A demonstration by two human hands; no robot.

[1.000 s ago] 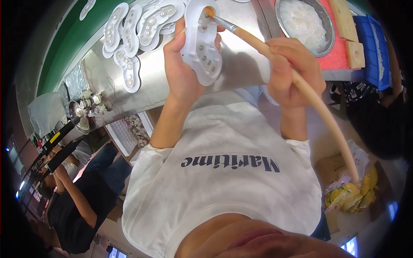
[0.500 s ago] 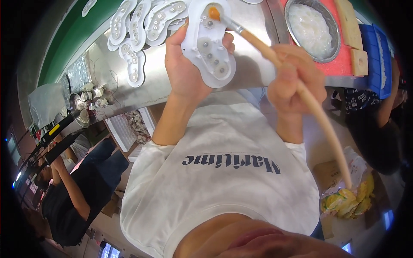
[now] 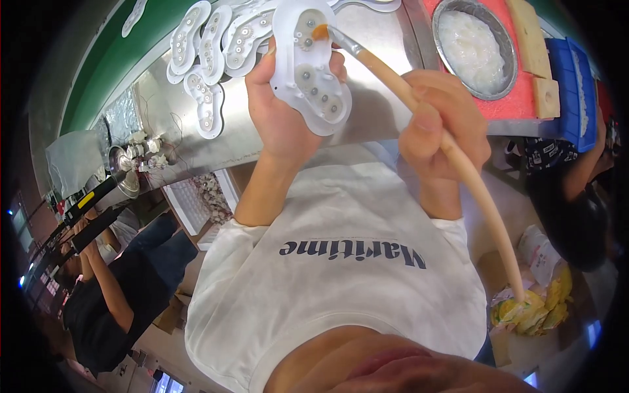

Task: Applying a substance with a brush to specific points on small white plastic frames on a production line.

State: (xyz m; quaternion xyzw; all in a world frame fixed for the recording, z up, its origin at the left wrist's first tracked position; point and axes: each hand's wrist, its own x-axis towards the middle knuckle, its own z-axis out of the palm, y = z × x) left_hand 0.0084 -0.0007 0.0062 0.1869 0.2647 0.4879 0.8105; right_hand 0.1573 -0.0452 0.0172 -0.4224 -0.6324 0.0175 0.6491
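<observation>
My left hand [image 3: 283,114] grips a white plastic housing [image 3: 287,62] from beneath, fingers wrapped round both of its sides. The housing is peanut-shaped, with small gears on metal pins in two recesses. In my right hand [image 3: 447,124] is a brush [image 3: 386,75] with a long, curved wooden handle, pinched between thumb and fingers. Its orange bristles rest at the gears of the far recess; whether grease is on them I cannot tell. Several similar housings [image 3: 205,108] with gears lie to the left on the metal table [image 3: 242,124], some stacked.
A metal bowl [image 3: 511,75] of whitish, jelly-like paste stands on a red board [image 3: 527,105] at right, beside wooden blocks [image 3: 529,39] and a blue tray [image 3: 575,92]. Wired parts [image 3: 147,150] lie at the table's left. People stand at both sides. A yellow bag [image 3: 534,314] lies below right.
The housing and my left hand have shifted slightly left. My right hand has moved the brush a little left and down, its bristles now lying sideways among the far gears.
</observation>
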